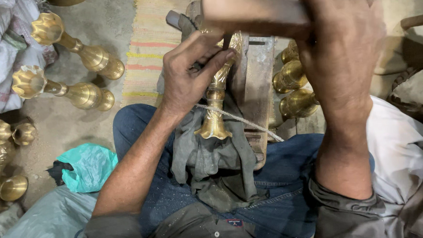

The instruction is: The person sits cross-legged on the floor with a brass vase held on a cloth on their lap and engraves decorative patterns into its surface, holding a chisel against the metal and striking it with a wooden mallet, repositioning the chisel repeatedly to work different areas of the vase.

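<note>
The left hand (189, 72) pinches a thin dark chisel (226, 42) between thumb and fingertips, holding its tip against the upper part of a brass stem piece (215, 104). The brass stem piece lies along a worn wooden block (257, 78) at the centre of the scene, its flared foot pointing near, resting on a grey cloth (214, 167) draped over the person's lap; a pale cord (240, 120) crosses it just above the foot. The right hand (343, 54) is clenched around a wooden mallet (249, 11), which is raised above the chisel at the far edge of the view. To the right of the block, partly hidden by the right hand, stand further brass cups (294, 88). On the floor at far left lie two finished brass stands (72, 44), with a teal plastic bag (88, 166) nearer.
</note>
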`<state>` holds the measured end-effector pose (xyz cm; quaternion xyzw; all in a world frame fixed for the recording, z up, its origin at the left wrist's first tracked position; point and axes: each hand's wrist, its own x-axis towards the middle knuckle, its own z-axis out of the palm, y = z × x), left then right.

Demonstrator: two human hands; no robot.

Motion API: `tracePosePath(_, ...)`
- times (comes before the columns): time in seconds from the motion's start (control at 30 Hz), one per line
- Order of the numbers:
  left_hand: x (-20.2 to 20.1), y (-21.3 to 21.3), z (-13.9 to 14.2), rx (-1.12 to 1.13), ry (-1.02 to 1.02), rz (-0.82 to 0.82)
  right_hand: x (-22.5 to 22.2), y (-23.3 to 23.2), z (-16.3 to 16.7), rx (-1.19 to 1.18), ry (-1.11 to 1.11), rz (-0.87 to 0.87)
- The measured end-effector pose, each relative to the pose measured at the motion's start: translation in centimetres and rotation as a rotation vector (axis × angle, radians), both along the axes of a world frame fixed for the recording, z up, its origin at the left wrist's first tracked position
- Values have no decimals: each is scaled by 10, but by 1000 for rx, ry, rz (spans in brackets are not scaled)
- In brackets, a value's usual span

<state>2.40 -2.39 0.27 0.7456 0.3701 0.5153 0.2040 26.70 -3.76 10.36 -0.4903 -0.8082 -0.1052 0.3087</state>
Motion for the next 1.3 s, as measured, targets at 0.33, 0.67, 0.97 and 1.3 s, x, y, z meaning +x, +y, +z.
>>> tracePosePath(0.33, 1, 5, -8, 27, -18, -41, 6, 4, -11, 12, -3, 22)
tracePosePath(0.67, -2, 3, -4, -8, -6, -31, 4, 1, -11, -31, 72, 62)
tracePosePath(0.97, -1, 3, -2, -9, 30, -8, 10, 4, -16, 118, -172, -47)
tracePosePath(1.3, 2, 0, -5, 35, -51, 2, 6, -1, -3, 168, -165, -12)
